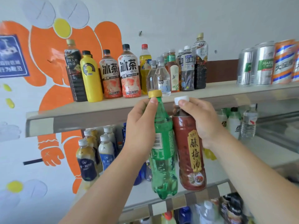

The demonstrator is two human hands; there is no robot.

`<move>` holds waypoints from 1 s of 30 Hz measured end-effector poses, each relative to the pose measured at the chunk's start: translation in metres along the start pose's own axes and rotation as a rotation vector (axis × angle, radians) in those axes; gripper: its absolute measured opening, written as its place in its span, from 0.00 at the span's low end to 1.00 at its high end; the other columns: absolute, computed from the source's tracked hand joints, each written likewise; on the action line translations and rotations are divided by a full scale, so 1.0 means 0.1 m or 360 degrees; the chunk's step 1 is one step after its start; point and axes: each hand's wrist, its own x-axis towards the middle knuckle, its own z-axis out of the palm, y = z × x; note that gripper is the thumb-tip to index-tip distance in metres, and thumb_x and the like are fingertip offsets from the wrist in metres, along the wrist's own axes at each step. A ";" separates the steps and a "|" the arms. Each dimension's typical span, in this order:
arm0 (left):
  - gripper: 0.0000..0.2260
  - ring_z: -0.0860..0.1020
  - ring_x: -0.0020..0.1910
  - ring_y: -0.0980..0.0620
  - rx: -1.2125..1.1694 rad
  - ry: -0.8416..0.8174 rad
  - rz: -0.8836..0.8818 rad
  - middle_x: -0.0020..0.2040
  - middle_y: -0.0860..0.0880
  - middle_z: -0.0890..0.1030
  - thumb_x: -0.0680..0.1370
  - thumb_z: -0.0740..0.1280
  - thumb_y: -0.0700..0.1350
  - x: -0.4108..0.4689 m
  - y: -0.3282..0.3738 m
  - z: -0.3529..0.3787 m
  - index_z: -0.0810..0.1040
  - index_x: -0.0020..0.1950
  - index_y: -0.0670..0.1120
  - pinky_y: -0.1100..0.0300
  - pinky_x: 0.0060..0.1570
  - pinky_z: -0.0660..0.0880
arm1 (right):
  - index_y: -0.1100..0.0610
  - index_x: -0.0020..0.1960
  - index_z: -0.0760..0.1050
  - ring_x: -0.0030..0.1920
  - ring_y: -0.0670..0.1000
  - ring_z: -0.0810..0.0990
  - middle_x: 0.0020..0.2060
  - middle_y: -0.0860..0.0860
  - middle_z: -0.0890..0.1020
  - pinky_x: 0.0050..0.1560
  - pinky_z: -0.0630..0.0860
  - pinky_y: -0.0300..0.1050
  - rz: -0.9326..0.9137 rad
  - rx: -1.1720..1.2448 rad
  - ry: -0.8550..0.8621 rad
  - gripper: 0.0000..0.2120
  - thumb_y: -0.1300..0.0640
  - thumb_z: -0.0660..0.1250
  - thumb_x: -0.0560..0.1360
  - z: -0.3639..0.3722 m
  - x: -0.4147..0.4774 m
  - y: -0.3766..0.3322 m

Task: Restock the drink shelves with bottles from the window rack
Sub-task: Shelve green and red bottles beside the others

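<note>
My left hand (140, 126) grips a green soda bottle (163, 167) with a yellow cap by its neck. Beside it, my right hand (200, 120) grips a dark red plum-drink bottle (191, 156) with a white cap near its shoulder. Both bottles hang upright, side by side and touching, just in front of the edge of the top shelf (97, 109). That shelf holds a row of tea, juice and water bottles, with a bare strip along its front.
Silver and orange cans (265, 63) stand at the right end of the top shelf. The middle shelf (215, 173) holds several milk-tea bottles (90, 157) at the left and white bottles (233, 123) at the right. More bottles crowd the lowest shelf. An orange mural wall lies left.
</note>
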 end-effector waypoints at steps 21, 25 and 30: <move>0.19 0.76 0.44 0.40 0.0111 -0.0145 -0.0103 0.47 0.35 0.78 0.80 0.57 0.58 -0.76 -0.35 -0.50 0.78 0.51 0.43 0.42 0.49 0.76 | 0.61 0.37 0.79 0.32 0.57 0.78 0.36 0.63 0.78 0.38 0.76 0.49 0.0075 0.0077 0.0091 0.13 0.50 0.71 0.70 0.31 -0.69 0.33; 0.24 0.77 0.48 0.34 0.0092 -0.0131 -0.0116 0.48 0.32 0.76 0.80 0.55 0.61 -0.83 -0.42 -0.52 0.75 0.50 0.40 0.33 0.55 0.73 | 0.68 0.41 0.78 0.36 0.61 0.78 0.40 0.71 0.78 0.42 0.75 0.57 0.0082 0.0048 0.0123 0.21 0.48 0.72 0.67 0.36 -0.83 0.41; 0.25 0.78 0.44 0.44 -0.0015 -0.0230 -0.0057 0.44 0.40 0.79 0.75 0.60 0.62 -0.87 -0.39 -0.57 0.78 0.51 0.40 0.37 0.51 0.76 | 0.72 0.43 0.76 0.35 0.59 0.79 0.39 0.67 0.78 0.41 0.75 0.53 0.0052 0.0033 0.0152 0.26 0.46 0.73 0.66 0.41 -0.96 0.34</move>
